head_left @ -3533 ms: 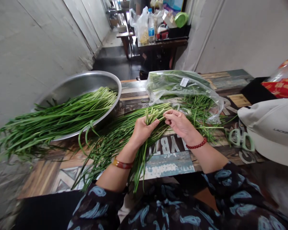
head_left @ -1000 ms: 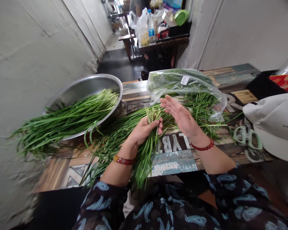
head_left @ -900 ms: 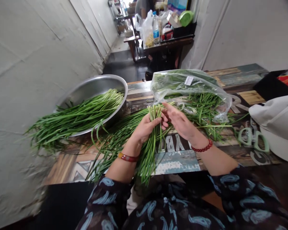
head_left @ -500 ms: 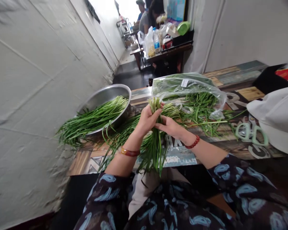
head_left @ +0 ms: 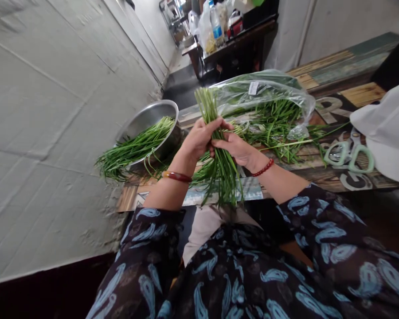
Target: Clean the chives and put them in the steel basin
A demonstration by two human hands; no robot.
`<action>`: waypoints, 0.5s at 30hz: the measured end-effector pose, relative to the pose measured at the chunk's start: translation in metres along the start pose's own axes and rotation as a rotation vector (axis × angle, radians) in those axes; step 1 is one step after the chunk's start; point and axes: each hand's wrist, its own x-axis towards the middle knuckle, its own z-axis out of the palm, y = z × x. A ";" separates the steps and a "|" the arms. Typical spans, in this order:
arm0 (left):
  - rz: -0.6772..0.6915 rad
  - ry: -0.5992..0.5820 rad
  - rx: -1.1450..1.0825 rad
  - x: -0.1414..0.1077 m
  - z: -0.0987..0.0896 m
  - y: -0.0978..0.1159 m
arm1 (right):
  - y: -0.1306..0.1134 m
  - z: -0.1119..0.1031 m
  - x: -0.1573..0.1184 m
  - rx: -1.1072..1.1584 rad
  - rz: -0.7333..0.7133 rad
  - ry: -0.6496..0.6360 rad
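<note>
On a wooden tabletop (head_left: 349,91) with a patterned, painted surface, one bunch of long green garlic chives (head_left: 221,177) is held up with its tips pointing away and its stems hanging toward the lap. Two hands are on it. The left hand (head_left: 199,139) is clenched around the stems, with the forearm angled in from the lower left and an amber-red bangle (head_left: 176,177) on the wrist. The right hand (head_left: 234,150) is grasping the bunch from the side, its fingers laid across the stems, with one red beaded bracelet (head_left: 263,167) on the wrist. Beyond, one round steel basin (head_left: 156,116) holding more chives is set by the wall, and one clear plastic bag (head_left: 262,91) of greens lies behind a loose chive pile (head_left: 275,128). One pair of green-handled scissors (head_left: 349,157) is placed to the right.
</note>
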 end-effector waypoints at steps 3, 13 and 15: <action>0.114 0.194 -0.093 0.008 -0.002 0.033 | -0.007 0.006 -0.007 0.001 0.097 -0.121; 0.301 0.427 -0.158 0.016 -0.059 0.093 | -0.005 0.008 -0.004 -0.066 0.162 -0.265; 0.308 0.456 -0.136 0.014 -0.067 0.104 | -0.002 0.010 -0.006 -0.111 0.183 -0.280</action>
